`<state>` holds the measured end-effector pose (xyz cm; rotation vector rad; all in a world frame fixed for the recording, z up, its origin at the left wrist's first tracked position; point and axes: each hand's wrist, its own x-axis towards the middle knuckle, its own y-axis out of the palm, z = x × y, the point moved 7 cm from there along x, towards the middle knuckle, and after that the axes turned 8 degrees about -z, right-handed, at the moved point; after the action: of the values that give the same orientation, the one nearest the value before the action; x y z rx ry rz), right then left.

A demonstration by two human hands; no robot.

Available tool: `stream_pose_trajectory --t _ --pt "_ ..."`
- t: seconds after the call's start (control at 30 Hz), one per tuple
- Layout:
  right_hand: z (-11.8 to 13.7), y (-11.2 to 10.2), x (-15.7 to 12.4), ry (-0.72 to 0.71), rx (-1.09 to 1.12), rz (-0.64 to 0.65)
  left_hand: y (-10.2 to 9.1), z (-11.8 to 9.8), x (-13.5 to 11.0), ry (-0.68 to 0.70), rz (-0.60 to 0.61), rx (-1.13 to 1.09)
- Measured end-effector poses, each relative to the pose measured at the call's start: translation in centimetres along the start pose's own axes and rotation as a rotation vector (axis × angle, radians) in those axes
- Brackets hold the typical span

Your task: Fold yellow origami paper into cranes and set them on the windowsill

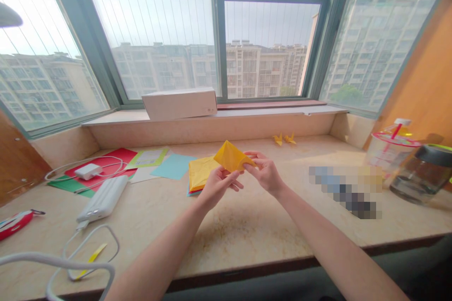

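Note:
A folded piece of yellow origami paper (230,156) is held up over the counter between both hands. My left hand (221,183) grips its lower edge, thumb in front. At its right corner, my right hand (263,171) pinches the paper between thumb and fingers. Behind my left hand lies a stack of yellow paper (199,174), with red and blue sheets showing beneath it. Two small folded yellow paper cranes (278,139) stand at the back of the counter, right of my hands.
Coloured sheets (174,166), a white charger (89,171), a power bank (103,200) and looping cables lie on the left. A white box (180,103) sits on the sill. On the right stand a plastic cup (388,150) and a dark-lidded jar (422,174), near a blurred-out patch.

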<state>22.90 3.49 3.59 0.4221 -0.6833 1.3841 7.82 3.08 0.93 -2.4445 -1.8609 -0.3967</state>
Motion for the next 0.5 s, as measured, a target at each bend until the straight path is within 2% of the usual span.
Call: stream_pose_trajectory --t 0.17,0.33,0.5 --pt "0.07 0.58 -0.12 0.010 0.046 0.052 -0.43 0.41 0.42 0.010 -0.058 0.038" --pt "-0.37 0.47 0.05 0.116 0.164 0.013 -0.85 0.21 0.49 0.004 -0.126 0.025" --pt "-0.27 0.39 0.16 0.166 0.170 0.003 -0.94 0.10 0.43 -0.005 -0.153 0.011"
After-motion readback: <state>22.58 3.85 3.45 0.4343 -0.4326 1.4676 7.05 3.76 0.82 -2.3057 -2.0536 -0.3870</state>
